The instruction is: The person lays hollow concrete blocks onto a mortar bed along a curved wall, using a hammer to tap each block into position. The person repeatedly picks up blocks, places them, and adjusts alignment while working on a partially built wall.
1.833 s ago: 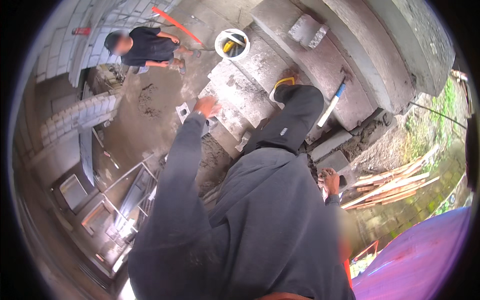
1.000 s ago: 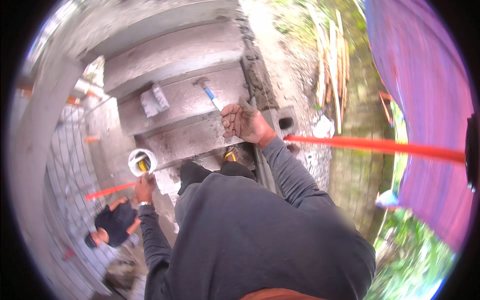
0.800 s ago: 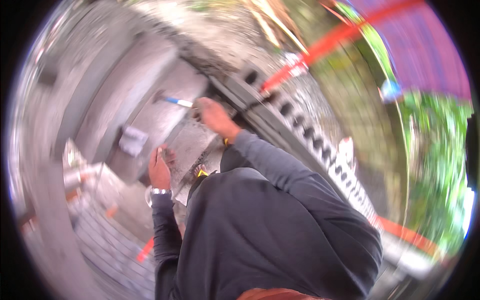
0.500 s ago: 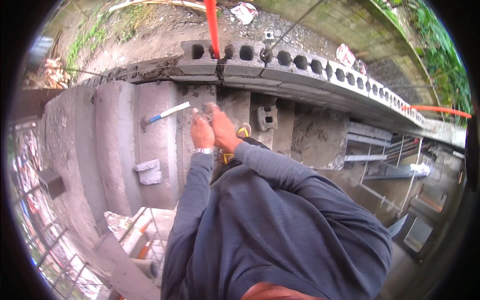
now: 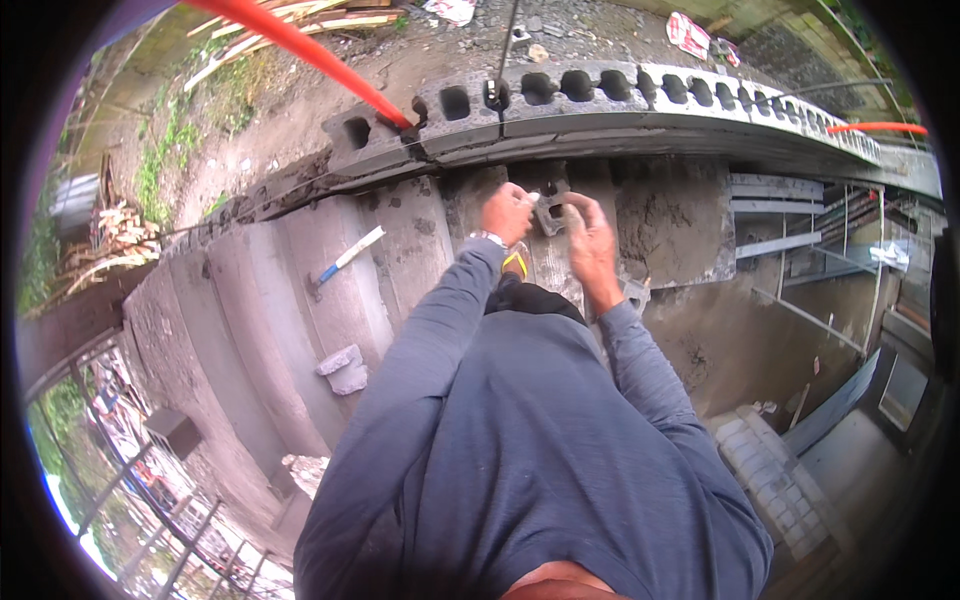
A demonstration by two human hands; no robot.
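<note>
My left hand (image 5: 507,214) is closed in a pinch, with a small whitish bit showing at its fingertips, too small to name. To its right, my right hand (image 5: 594,250) is raised with its fingers loosely bent and apart, holding nothing that I can see. Between and beyond the two hands a grey hollow concrete block (image 5: 551,222) stands on a step, partly covered by them. A hammer (image 5: 347,256) with a blue and white handle lies on the concrete steps (image 5: 270,290) to the left. Nearer me on the steps rests a broken piece of concrete (image 5: 343,370).
A wall of hollow blocks (image 5: 610,100) runs across in front of me, and a slanting orange pipe (image 5: 310,62) meets it. Another block (image 5: 634,293) is partly hidden by my right wrist. Metal bars (image 5: 110,480) stand at lower left, a metal frame (image 5: 815,315) at right.
My hands were together over the steps; now they are apart and further right, near the hollow block. My view has turned and shifted to the right.
</note>
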